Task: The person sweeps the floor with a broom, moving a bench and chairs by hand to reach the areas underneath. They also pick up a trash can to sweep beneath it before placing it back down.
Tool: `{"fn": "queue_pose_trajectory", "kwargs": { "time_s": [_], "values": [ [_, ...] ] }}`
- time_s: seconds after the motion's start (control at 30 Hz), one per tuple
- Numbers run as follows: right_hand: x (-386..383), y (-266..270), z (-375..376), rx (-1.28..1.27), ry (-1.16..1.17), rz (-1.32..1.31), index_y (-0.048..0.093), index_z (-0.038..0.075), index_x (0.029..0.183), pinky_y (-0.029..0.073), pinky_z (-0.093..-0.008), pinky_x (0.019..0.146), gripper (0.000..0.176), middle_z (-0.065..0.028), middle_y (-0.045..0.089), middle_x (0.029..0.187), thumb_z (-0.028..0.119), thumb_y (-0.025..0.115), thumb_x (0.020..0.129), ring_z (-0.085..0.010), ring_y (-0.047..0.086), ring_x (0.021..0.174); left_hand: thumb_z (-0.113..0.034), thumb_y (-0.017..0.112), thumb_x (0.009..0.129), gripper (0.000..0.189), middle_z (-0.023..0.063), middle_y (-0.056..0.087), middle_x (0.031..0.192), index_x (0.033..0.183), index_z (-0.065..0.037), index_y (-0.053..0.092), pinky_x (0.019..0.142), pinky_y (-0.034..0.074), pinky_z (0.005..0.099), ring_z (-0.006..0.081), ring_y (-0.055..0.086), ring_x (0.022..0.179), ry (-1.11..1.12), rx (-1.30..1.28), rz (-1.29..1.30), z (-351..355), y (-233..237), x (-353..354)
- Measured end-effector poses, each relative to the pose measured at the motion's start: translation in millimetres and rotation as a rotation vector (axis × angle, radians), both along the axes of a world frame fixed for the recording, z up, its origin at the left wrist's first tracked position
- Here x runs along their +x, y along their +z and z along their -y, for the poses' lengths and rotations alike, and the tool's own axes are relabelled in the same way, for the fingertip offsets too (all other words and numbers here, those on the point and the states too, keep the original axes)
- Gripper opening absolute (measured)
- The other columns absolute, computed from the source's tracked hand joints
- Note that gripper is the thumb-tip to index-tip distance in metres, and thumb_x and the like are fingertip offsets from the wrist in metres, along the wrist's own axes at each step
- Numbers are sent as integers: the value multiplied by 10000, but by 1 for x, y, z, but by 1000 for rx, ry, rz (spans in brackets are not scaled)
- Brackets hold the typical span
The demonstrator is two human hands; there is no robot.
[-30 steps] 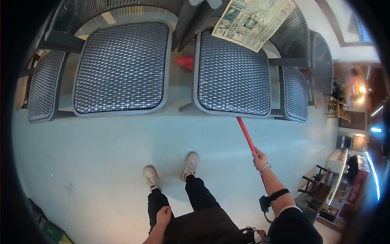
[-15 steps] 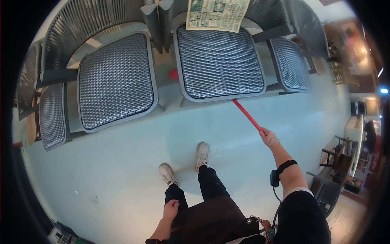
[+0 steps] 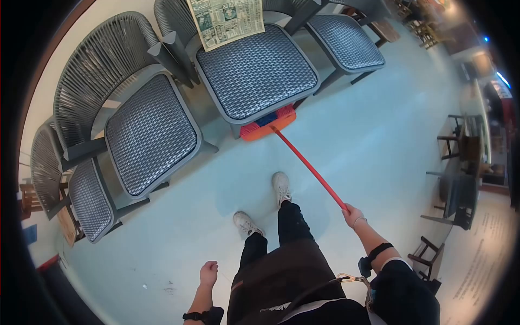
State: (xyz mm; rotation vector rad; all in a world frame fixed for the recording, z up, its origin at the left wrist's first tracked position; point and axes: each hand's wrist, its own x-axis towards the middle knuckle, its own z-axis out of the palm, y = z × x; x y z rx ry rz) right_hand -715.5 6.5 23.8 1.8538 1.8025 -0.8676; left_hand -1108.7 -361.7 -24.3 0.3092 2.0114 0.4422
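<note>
A broom [image 3: 309, 165] with a red handle is in my right hand [image 3: 355, 215], fingers wrapped round the upper part of the shaft. Its orange head [image 3: 271, 127], with red and blue bristles, lies on the floor at the front edge of a grey woven chair [image 3: 257, 76]; part of the bristles is hidden under the seat. My left hand [image 3: 209, 272] hangs at my side, away from the broom, its fingers curled closed with nothing seen in them.
More grey woven chairs stand to the left [image 3: 151, 135] and right [image 3: 346, 43]. A printed sheet [image 3: 227, 21] rests on the middle chair. My shoes [image 3: 281, 187] are on the pale floor [image 3: 390, 146]. Dark wooden chairs [image 3: 460, 141] stand far right.
The broom head has come out from under the middle chair toward me, and more of it shows. My view has turned, and my left hand hangs further out from my leg.
</note>
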Motion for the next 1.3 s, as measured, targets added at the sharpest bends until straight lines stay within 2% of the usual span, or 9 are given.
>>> {"fn": "queue_pose_trajectory", "kwargs": {
  "time_s": [0.37, 0.43, 0.5, 0.7, 0.8, 0.9, 0.97, 1.07, 1.3],
  "values": [
    [48, 73, 93, -3, -188, -140, 441, 143, 1141, 431, -317, 736, 386, -171, 563, 914, 246, 505, 775, -289, 547, 850, -133, 496, 742, 207, 118, 595, 759, 887, 0, 561, 596, 464, 275, 181, 585, 642, -47, 34, 87, 1, -11, -13],
    [29, 58, 84, 203, -99, -123, 407, 156, 1173, 432, -310, 742, 404, -183, 560, 921, 260, 481, 790, -287, 553, 842, -130, 493, 745, 207, 118, 594, 757, 890, 2, 559, 599, 465, 274, 180, 586, 643, -59, 35, 119, -4, -21, -9],
    [-21, 61, 54, 47, -193, -75, 329, 153, 1216, 408, -397, 767, 453, -202, 528, 970, 308, 424, 801, -358, 501, 893, -127, 490, 748, 206, 117, 594, 755, 892, 4, 557, 602, 466, 273, 179, 586, 644, -70, 36, 150, -14, -24, -5],
    [-61, 25, 61, -160, -169, 23, 198, 197, 1259, 402, -461, 723, 478, -242, 538, 878, 285, 356, 817, -389, 515, 817, -129, 485, 760, 204, 106, 592, 752, 891, 12, 554, 596, 468, 265, 171, 583, 660, -47, 88, 192, -43, -12, -2],
    [-40, 69, 111, -270, -58, 119, 151, 197, 1268, 406, -471, 701, 505, -242, 543, 847, 292, 356, 816, -394, 521, 791, -136, 484, 768, 199, 102, 590, 748, 876, 14, 557, 585, 467, 263, 162, 576, 652, -64, 77, 182, -42, -15, -8],
    [-2, 118, 149, -289, -39, 0, 256, 206, 1234, 420, -454, 685, 456, -201, 560, 823, 298, 387, 807, -375, 535, 753, -151, 481, 777, 196, 99, 588, 734, 844, 12, 565, 562, 466, 260, 146, 561, 613, -99, 45, 173, -27, -39, -20],
    [-8, 170, 139, -384, -187, -35, 330, 210, 1192, 429, -442, 671, 411, -176, 569, 812, 299, 409, 800, -363, 542, 731, -186, 505, 767, 205, 72, 597, 744, 885, -26, 557, 462, 407, 232, 132, 564, 591, -134, -40, 213, -42, -41, -31],
    [-11, 216, 129, -506, -407, -24, 367, 205, 1160, 434, -438, 660, 383, -167, 572, 810, 303, 421, 793, -357, 547, 720, -187, 501, 763, 210, 72, 594, 794, 906, -40, 548, 502, 406, 238, 136, 568, 647, -127, -17, 231, -97, -28, -38],
    [51, 147, 81, -75, -310, 2, 303, 137, 1208, 426, -440, 673, 489, -213, 561, 792, 289, 461, 770, -367, 540, 737, -175, 467, 779, 192, 64, 599, 781, 853, -30, 569, 556, 416, 236, 132, 572, 698, -194, 38, 159, -262, 12, -30]
  ]
}}
